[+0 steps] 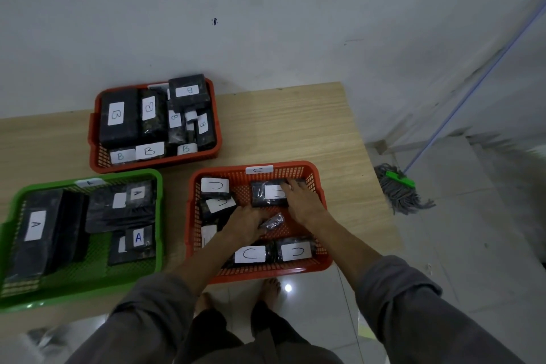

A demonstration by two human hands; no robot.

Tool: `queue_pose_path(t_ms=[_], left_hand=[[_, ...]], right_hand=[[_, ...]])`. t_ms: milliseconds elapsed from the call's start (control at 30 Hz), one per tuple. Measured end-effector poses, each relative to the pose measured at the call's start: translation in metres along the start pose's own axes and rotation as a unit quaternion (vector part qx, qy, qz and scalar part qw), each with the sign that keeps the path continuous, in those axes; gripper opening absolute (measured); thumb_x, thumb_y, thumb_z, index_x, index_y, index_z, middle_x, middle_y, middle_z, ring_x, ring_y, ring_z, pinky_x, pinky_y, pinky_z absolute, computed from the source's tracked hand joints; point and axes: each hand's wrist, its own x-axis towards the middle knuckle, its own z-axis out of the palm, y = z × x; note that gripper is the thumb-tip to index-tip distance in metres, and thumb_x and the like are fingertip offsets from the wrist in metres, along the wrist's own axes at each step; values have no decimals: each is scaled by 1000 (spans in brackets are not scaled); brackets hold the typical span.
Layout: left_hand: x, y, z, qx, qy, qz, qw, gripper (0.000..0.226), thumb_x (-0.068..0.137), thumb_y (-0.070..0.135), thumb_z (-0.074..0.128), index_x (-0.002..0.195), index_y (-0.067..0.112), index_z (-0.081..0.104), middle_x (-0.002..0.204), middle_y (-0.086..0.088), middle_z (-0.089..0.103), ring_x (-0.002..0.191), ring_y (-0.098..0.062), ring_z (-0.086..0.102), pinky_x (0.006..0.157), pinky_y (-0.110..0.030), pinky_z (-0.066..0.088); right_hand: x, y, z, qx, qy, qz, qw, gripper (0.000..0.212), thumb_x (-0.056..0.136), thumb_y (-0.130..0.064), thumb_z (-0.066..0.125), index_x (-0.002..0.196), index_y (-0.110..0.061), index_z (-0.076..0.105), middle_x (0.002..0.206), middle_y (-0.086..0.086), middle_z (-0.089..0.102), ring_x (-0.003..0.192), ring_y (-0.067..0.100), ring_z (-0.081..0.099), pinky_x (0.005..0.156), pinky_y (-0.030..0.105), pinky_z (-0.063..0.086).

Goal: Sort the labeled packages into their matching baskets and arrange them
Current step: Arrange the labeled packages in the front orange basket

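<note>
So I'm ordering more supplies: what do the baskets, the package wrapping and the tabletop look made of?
The C basket and green basket look like moulded plastic: uniform bright colour, perforated mesh walls, slight sheen. The packages seem wrapped in dark glossy film, probably plastic, with crinkled highlights and white paper labels. The tabletop shows pale wood grain, matte; solid wood or laminate, I can't tell.

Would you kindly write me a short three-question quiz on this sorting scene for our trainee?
1. True or false: the green basket holds the B packages.
2. Which basket are both hands in? a) green b) far orange basket c) near orange basket
3. What leans against the wall, right of the table?

Key:
1. False; it holds A packages.
2. c; the left hand and right hand rest on C packages.
3. A mop.
</note>
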Motion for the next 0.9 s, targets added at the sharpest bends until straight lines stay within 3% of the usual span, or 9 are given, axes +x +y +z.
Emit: queue_pose_path(t_ms=[133,267,333,433,500,600,667,767,900], left_hand=[[-1,-2,4,-16,-57,-16,998,26,88,26,67,113,20,70,111,-2,70,102,-21,63,92,-34,49],[3,-6,5,-46,-85,-33,995,30,87,31,68,116,22,69,111,0,71,101,-19,65,92,-29,49],[4,-8,6,-52,-82,-43,994,31,87,32,69,116,22,70,112,1,71,102,-18,64,93,-29,49],[5,-8,8,-55,-71,-47,995,32,83,32,73,114,21,70,114,1,70,106,-18,63,98,-33,47],[7,-7,9,-52,-72,-54,995,39,81,33,74,117,21,69,118,1,68,111,-18,61,101,-35,45],[12,-8,5,-35,-105,-73,991,42,80,38,73,117,19,67,119,-3,68,111,-21,61,99,-36,46],[16,-9,2,-40,-121,-85,988,42,79,40,74,115,18,68,118,-3,68,109,-21,61,98,-35,47],[18,-9,0,-59,-136,-101,984,49,76,38,78,118,16,66,120,-3,67,109,-21,62,97,-33,49],[20,-11,-3,-156,-177,-139,962,57,73,35,83,123,14,63,123,-1,66,111,-19,61,99,-35,50]], right_hand=[[7,2,6,-16,3,0,1000,87,89,-1,62,158,-13,11,162,11,18,145,35,24,112,47,38],[11,5,6,-29,19,-11,999,87,88,-3,64,158,-12,13,156,13,25,139,34,32,109,45,42],[11,6,5,6,42,-23,999,77,88,-6,65,154,-13,25,150,12,32,135,31,38,107,44,44],[9,3,7,71,88,-33,993,42,92,-25,65,130,-13,52,130,8,46,118,26,52,97,40,51],[8,1,6,87,21,2,996,38,94,-44,59,115,-12,61,116,8,58,105,24,60,89,40,54],[3,-3,9,112,-172,61,977,61,89,-69,50,110,-14,63,96,5,64,84,19,62,82,36,52],[-1,-6,15,163,-205,82,962,57,90,-64,55,114,-13,63,103,6,67,89,20,63,86,36,52],[-1,-8,17,252,-201,101,941,40,89,-40,68,117,-11,67,110,10,71,98,25,68,92,39,56],[2,0,5,339,-248,142,896,30,87,-14,73,114,-2,67,106,12,74,83,18,71,64,22,56]])
